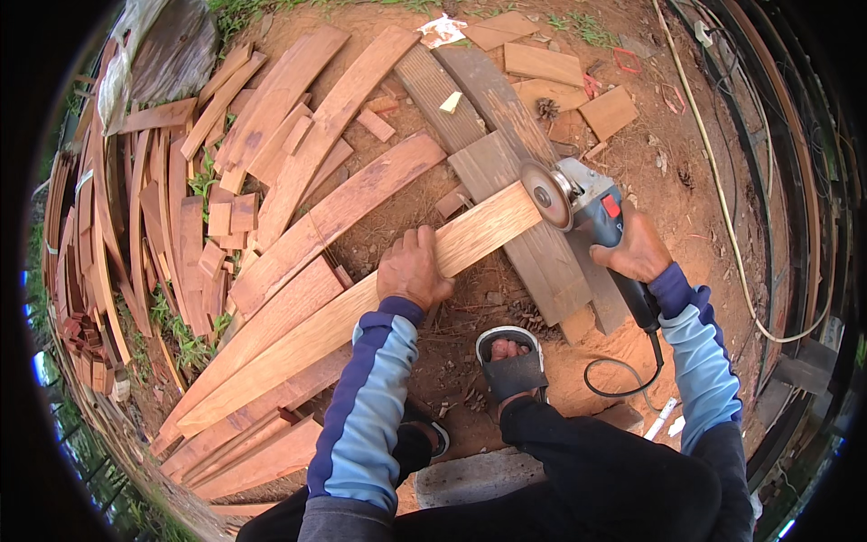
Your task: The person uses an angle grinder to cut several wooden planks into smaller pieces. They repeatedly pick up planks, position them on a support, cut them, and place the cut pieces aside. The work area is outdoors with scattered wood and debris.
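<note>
My left hand (414,268) is closed over the edges of a long pale wooden plank (361,305), which slants from the lower left up to the middle. In my right hand (635,246) is a blue and black angle grinder (605,217) with a red switch, gripped round its body. Its round disc (547,194) meets or sits just over the plank's far right end; whether it spins I cannot tell. Beneath that end lie dark grooved boards (528,257). The fingers of my right hand are partly hidden by the tool.
Reddish planks (334,199) and offcuts spread over the left ground. Small boards (545,65) lie at the far right, near a pine cone (547,108). A black cord (623,394) loops from the grinder. A pale hose (722,172) curves along the right. My sandalled foot (510,352) stands near a concrete block (479,477).
</note>
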{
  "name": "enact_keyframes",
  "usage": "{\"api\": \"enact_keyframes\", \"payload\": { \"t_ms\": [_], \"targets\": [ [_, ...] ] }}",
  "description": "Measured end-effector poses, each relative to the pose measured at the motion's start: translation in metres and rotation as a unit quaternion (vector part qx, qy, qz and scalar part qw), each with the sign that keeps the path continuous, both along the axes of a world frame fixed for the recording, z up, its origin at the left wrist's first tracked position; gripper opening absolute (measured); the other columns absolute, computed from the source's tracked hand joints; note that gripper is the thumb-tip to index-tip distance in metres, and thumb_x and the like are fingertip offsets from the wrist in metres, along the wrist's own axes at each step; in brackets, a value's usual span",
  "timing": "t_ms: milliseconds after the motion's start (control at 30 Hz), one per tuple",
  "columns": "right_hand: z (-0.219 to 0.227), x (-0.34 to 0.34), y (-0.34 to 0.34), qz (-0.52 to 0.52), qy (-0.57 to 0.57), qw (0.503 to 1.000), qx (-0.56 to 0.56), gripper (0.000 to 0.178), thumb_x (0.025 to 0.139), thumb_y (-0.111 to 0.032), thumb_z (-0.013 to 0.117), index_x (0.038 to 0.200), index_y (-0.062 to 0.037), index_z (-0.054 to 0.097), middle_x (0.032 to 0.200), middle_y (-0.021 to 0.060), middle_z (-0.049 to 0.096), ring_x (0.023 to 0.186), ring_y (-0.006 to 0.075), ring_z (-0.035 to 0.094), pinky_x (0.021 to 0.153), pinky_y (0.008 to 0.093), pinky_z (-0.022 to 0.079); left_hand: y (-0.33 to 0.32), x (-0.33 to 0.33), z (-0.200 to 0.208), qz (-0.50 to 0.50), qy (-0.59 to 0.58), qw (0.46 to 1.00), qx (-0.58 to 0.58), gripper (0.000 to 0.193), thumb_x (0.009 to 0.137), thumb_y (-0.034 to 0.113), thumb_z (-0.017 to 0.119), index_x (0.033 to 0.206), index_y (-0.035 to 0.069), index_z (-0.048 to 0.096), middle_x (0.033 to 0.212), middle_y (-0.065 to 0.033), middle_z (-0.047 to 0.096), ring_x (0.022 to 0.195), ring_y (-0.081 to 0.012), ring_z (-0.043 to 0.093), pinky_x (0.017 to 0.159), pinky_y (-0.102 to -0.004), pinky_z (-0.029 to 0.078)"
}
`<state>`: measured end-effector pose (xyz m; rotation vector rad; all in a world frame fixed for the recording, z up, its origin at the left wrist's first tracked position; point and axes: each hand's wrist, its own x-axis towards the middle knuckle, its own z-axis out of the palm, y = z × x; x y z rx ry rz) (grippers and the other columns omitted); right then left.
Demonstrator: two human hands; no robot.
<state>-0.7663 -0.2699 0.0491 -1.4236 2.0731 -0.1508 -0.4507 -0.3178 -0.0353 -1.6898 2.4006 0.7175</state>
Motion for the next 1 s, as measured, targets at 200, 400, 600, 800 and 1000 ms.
{"api": "enact_keyframes", "payload": {
  "t_ms": [200,400,600,800,1000],
  "targets": [
    [0.005,0.003,-0.001,0.017,0.000,1.000,-0.007,0.060,0.063,-0.021,0.073,0.103,0.0174,0.051,0.082,0.0323,0.064,0.078,0.0417,0.067,0.071,0.0430,0.053,0.001,0.002,-0.003,-0.003,-0.002,1.000,-0.007,0.064,0.060,0.031,0.085,0.107,0.007,0.047,0.102,-0.0140,0.058,0.100,-0.0326,0.062,0.086,-0.0413,0.052],
    [0.004,0.003,-0.002,0.021,0.008,1.000,-0.010,0.060,0.063,-0.022,0.074,0.102,0.0174,0.052,0.082,0.0319,0.064,0.078,0.0413,0.068,0.071,0.0427,0.053,-0.001,0.001,0.002,-0.001,0.006,1.000,0.008,0.058,0.062,0.027,0.080,0.105,0.005,0.048,0.104,-0.0163,0.058,0.102,-0.0354,0.061,0.087,-0.0429,0.051],
    [0.011,0.007,-0.005,0.014,0.010,1.000,-0.002,0.058,0.063,-0.022,0.074,0.101,0.0156,0.053,0.084,0.0317,0.064,0.080,0.0413,0.068,0.073,0.0426,0.053,-0.001,0.000,0.004,0.000,0.002,1.000,0.015,0.057,0.063,0.026,0.080,0.105,0.005,0.047,0.104,-0.0166,0.058,0.103,-0.0354,0.060,0.088,-0.0429,0.050],
    [0.011,0.009,-0.007,0.005,-0.003,1.000,0.004,0.057,0.063,-0.021,0.073,0.103,0.0149,0.054,0.086,0.0311,0.065,0.081,0.0411,0.067,0.074,0.0422,0.053,-0.001,0.001,0.004,0.004,0.003,1.000,0.013,0.056,0.063,0.026,0.079,0.105,0.005,0.047,0.103,-0.0168,0.058,0.103,-0.0355,0.060,0.089,-0.0429,0.050],
    [0.010,0.008,-0.007,0.001,-0.003,1.000,-0.002,0.056,0.063,-0.022,0.074,0.102,0.0144,0.055,0.087,0.0308,0.065,0.084,0.0412,0.067,0.075,0.0424,0.052,-0.001,0.000,0.004,0.002,0.010,1.000,0.012,0.056,0.063,0.026,0.080,0.104,0.005,0.048,0.104,-0.0168,0.058,0.103,-0.0354,0.060,0.089,-0.0428,0.050]
  ]
}}
